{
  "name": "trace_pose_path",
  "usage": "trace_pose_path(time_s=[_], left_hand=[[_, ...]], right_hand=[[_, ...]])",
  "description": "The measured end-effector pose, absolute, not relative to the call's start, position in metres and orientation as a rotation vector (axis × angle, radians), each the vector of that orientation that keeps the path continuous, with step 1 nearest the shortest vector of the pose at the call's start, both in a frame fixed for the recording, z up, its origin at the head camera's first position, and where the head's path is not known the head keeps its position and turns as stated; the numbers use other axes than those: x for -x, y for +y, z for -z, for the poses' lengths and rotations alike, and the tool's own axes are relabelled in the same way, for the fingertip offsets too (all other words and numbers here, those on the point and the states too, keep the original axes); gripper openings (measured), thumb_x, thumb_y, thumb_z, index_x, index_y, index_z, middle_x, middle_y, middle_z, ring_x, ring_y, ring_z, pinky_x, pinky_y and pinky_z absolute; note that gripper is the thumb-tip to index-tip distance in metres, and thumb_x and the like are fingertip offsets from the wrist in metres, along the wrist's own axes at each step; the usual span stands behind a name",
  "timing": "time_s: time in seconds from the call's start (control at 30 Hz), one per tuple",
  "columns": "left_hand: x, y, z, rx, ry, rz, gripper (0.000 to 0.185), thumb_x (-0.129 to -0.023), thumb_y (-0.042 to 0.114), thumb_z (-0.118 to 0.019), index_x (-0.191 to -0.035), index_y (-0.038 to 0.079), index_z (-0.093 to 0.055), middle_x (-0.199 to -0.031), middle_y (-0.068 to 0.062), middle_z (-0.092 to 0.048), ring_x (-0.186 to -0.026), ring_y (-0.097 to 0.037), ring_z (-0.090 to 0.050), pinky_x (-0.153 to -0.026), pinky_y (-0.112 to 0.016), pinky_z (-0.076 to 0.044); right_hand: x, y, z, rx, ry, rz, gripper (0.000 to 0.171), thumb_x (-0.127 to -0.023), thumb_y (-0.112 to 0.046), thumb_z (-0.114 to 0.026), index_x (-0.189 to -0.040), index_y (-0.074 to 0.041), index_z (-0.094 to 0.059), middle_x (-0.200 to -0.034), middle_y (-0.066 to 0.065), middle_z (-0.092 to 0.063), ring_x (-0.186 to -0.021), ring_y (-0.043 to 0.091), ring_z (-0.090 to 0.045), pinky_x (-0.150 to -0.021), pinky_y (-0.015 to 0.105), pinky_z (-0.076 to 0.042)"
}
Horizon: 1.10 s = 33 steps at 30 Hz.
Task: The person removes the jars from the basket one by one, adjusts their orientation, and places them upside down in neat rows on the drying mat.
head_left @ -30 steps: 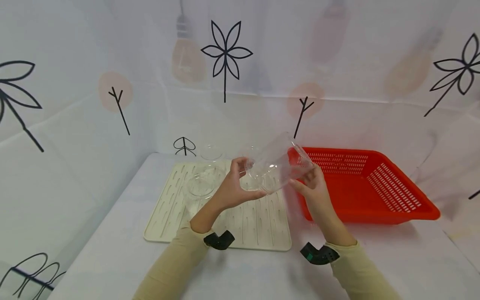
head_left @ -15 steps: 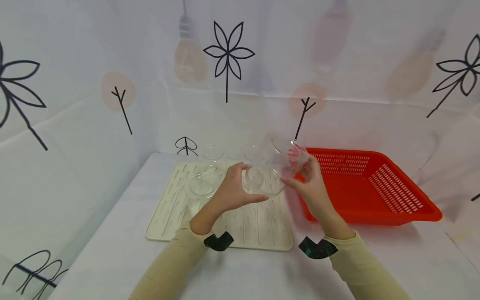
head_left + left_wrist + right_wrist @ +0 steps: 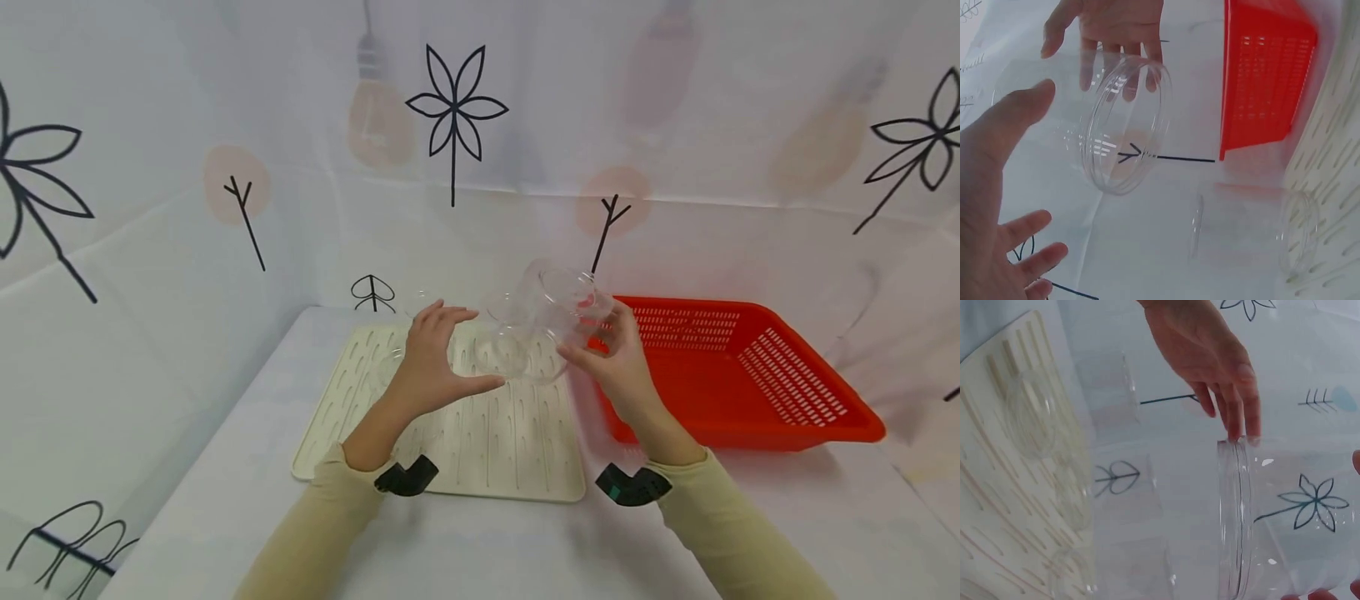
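Observation:
My right hand [image 3: 624,375] grips a clear jar [image 3: 562,292] held tilted above the right part of a cream ridged drying mat [image 3: 487,454]. Its ringed rim [image 3: 1129,125] shows in the left wrist view, with the right fingers seen through the transparent wall. To the left of that jar is my left hand [image 3: 431,367], thumb and fingers spread apart and holding nothing. From the right wrist, the left fingertips appear right at the jar's rim [image 3: 1235,512]. Other clear jars stand on the mat, among them one behind the hands [image 3: 1247,225]; the left hand partly hides some.
A red plastic basket [image 3: 780,433] with slotted walls stands on the right, close to the right hand. White cloth covers the table [image 3: 495,550]. Behind everything rises a printed white cloth backdrop [image 3: 300,108].
The left hand has moved left, away from the held jar, its fingers spreading. The right hand has turned the jar so that its rim faces differently, and keeps hold of it.

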<state>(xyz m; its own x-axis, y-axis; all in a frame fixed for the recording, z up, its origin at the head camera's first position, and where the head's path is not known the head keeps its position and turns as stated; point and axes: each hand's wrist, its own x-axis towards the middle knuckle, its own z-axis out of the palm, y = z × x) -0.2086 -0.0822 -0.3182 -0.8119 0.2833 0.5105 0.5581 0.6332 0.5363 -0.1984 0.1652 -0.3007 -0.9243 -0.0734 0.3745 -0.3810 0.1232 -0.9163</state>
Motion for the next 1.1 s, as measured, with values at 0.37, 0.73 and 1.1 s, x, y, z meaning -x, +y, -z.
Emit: trace_pose_path(time_s=[0.37, 0.73, 1.1], left_hand=[[0.215, -0.135, 0.333, 0.714, -2.29, 1.159, 0.083, -0.065, 0.032, -0.083, -0.135, 0.011, -0.044, -0.139, -0.004, -0.037, -0.135, -0.025, -0.016, -0.102, -0.056, -0.021], [0.205, -0.181, 0.344, 0.654, -2.296, 1.328, 0.088, -0.064, 0.007, -0.08, -0.139, 0.003, -0.034, -0.142, -0.015, -0.029, -0.132, -0.031, -0.017, -0.099, -0.063, -0.019], [0.208, -0.218, 0.386, 0.61, -2.418, 1.264, 0.094, -0.062, 0.018, -0.086, -0.139, 0.007, -0.034, -0.142, -0.012, -0.027, -0.129, -0.031, -0.019, -0.096, -0.064, -0.022]], right_hand=[[0.204, 0.163, 0.312, -0.468, -2.231, -1.845, 0.076, -0.081, -0.006, -0.071, -0.14, -0.007, -0.024, -0.132, 0.009, -0.038, -0.12, 0.024, -0.04, -0.098, 0.036, -0.04], [0.208, 0.159, 0.337, -0.46, -2.319, -1.877, 0.077, -0.078, -0.007, -0.074, -0.138, -0.008, -0.026, -0.128, 0.012, -0.04, -0.11, 0.029, -0.048, -0.083, 0.031, -0.05], [0.208, 0.158, 0.36, -0.433, -2.383, -1.862, 0.084, -0.077, -0.017, -0.077, -0.139, -0.005, -0.022, -0.128, 0.016, -0.037, -0.116, 0.034, -0.045, -0.084, 0.037, -0.05]])
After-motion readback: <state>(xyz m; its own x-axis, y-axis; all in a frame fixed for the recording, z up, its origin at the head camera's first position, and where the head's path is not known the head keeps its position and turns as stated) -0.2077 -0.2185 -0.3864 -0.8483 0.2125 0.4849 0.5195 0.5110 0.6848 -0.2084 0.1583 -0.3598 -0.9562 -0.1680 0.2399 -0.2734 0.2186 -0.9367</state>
